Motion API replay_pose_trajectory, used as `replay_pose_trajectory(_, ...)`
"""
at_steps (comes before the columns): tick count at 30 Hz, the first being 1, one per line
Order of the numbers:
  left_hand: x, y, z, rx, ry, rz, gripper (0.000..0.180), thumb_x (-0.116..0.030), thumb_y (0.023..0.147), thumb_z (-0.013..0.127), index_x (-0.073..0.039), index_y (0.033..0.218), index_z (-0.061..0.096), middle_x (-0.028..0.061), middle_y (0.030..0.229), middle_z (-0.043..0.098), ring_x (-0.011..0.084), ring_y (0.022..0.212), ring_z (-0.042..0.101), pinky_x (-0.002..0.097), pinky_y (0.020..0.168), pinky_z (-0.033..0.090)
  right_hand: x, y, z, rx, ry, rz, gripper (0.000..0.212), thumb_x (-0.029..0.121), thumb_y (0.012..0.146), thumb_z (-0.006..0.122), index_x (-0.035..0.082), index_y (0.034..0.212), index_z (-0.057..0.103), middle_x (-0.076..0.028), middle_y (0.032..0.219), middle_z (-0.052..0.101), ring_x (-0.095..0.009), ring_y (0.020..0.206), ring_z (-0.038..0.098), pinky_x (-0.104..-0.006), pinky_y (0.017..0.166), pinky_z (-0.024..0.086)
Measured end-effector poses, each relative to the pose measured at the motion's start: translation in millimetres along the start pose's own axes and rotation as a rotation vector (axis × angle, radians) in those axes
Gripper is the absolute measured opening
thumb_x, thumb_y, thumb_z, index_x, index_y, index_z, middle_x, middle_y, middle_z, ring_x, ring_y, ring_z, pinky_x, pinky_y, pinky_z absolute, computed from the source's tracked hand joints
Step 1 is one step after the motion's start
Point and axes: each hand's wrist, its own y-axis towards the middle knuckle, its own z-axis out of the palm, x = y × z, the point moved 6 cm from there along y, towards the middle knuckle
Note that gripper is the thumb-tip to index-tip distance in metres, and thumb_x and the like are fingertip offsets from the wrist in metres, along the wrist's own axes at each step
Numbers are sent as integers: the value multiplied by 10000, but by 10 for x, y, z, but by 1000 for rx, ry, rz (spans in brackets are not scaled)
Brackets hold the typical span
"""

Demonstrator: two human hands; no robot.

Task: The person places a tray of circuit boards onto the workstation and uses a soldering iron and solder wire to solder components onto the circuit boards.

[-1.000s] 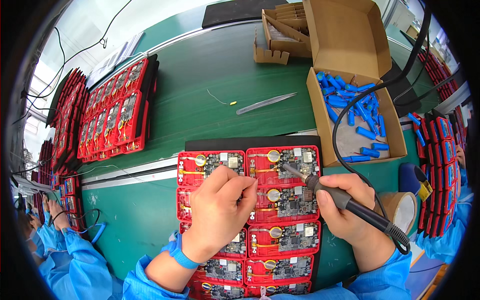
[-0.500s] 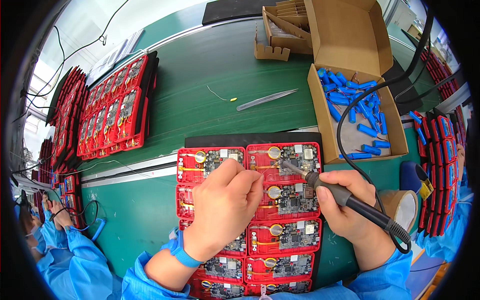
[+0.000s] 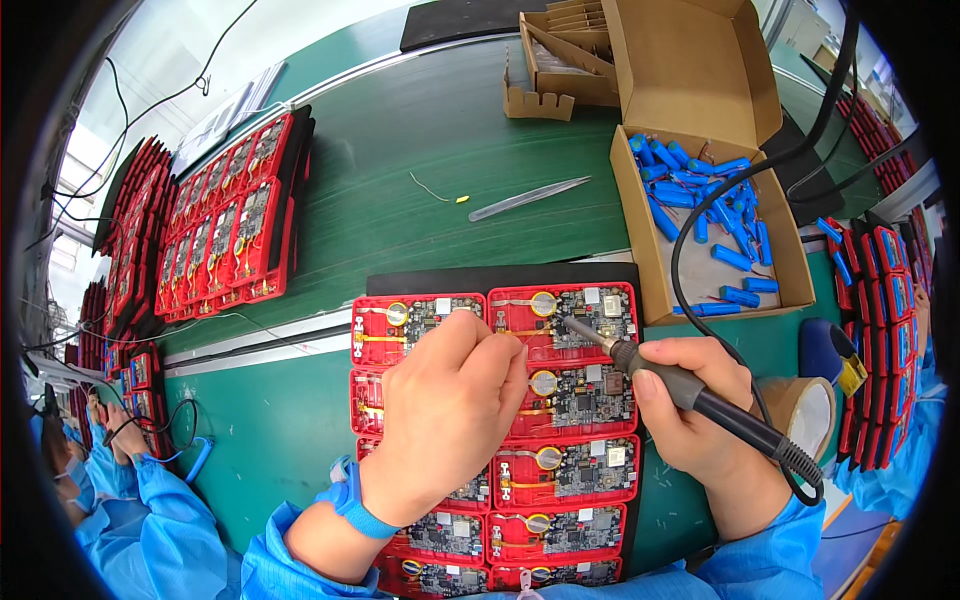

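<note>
Over the red boards (image 3: pixel 560 400), right hand (image 3: pixel 700 420) clamps soldering iron (image 3: pixel 690 395), tip pointing up-left; left hand (image 3: pixel 450 420) curled.

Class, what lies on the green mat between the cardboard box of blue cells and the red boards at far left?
Tweezers and a wire scrap, head view.

Cardboard box (image 3: pixel 700 255) of blue cells (image 3: pixel 705 205), tweezers (image 3: pixel 528 199), tape roll (image 3: pixel 800 410).

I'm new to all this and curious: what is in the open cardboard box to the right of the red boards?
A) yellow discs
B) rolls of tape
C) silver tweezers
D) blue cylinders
D: the open cardboard box holds a heap of small blue cylinders; the silver tweezers lie outside it on the green mat.
</note>
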Motion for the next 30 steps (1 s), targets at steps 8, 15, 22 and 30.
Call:
replay_pose_trajectory(8, -15, 43, 37, 54, 5, -27, 98, -15, 679, 671, -40, 748, 606, 63, 690, 498, 211, 563, 521, 322, 472, 422, -46, -24, 37, 11, 52, 28, 220, 4, 701, 682, -11, 894, 578, -95, 697, 632, -152, 568, 622, -233, 492, 461)
replay_pose_trajectory(15, -31, 83, 68, 52, 31, -12, 121, -72, 711, 642, -51, 669, 530, 69, 672, 458, 238, 567, 533, 352, 455, 443, -33, -5, 49, 7, 43, 4, 219, -1, 689, 689, -10, 880, 583, -97, 701, 634, -156, 562, 619, -234, 490, 463)
replay_pose_trajectory(22, -44, 106, 33, 43, 5, -18, 73, -58, 720, 639, -52, 711, 567, 68, 691, 482, 239, 584, 542, 345, 469, 446, -24, -20, -9, 5, 31, 30, 207, 17, 706, 679, -6, 885, 578, -95, 701, 634, -159, 568, 623, -243, 497, 467)
replay_pose_trajectory(30, 18, -36, -56, 58, -186, -79, 112, 5, 722, 640, -20, 816, 584, 93, 738, 500, 234, 591, 534, 335, 489, 435, -51, -45, -51, -3, 61, 88, 200, 36, 727, 669, 5, 898, 570, -93, 708, 638, -164, 577, 628, -247, 505, 470)
